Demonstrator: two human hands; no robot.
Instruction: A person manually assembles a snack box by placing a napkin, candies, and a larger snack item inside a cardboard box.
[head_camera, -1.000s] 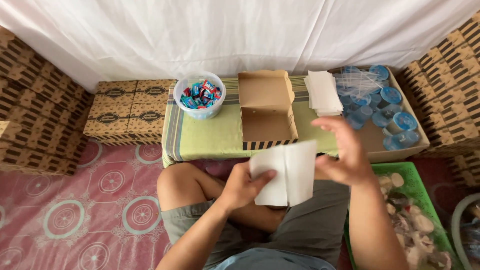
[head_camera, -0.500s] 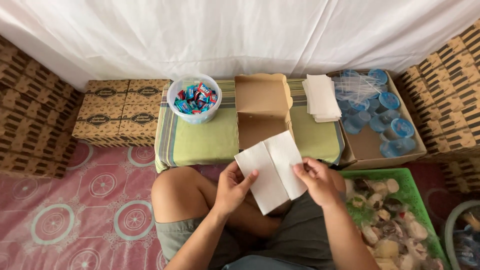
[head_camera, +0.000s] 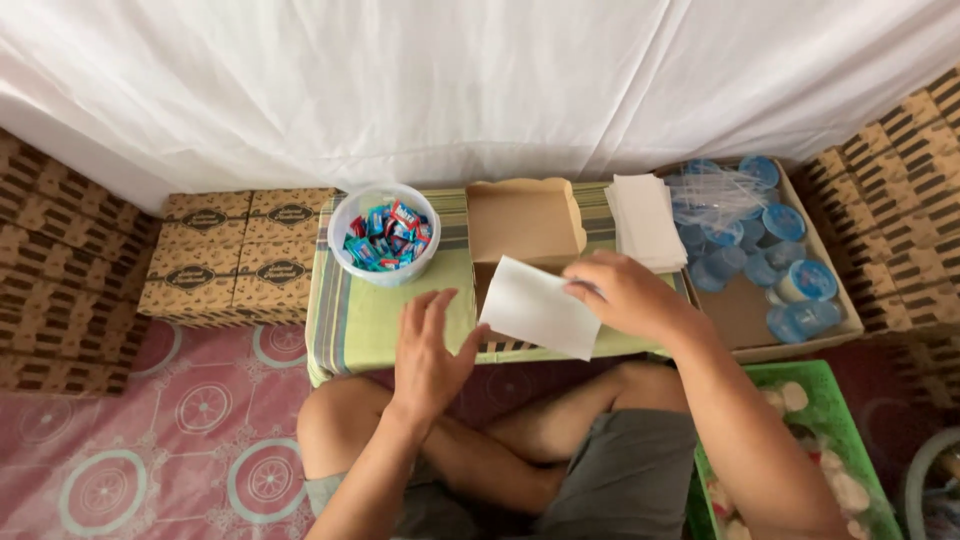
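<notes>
On the far left I see stacked brown cartons (head_camera: 235, 255) on the patterned floor, just beside the low bench (head_camera: 360, 320) with its green striped cloth. A clear plastic bowl (head_camera: 384, 235) full of small wrapped sweets stands on the bench's far left part. Near that, my left hand (head_camera: 428, 352) hovers over the bench's near edge, fingers spread open and holding nothing, its fingertips close to the sheet's left corner. The white paper sheet (head_camera: 541, 307) is at the middle, held tilted over the near half of the open brown cardboard box (head_camera: 524, 222), whose lid stands up on the far side. My right hand (head_camera: 627, 293) grips the sheet's right edge, fingers closed on it. Just beyond that hand lies a stack of white paper sheets (head_camera: 643, 220) on the bench. Further right, a shallow cardboard tray (head_camera: 745, 312) carries blue-lidded cups (head_camera: 783, 222) and a bundle of clear straws. At the near right is a green basket (head_camera: 795, 375).
</notes>
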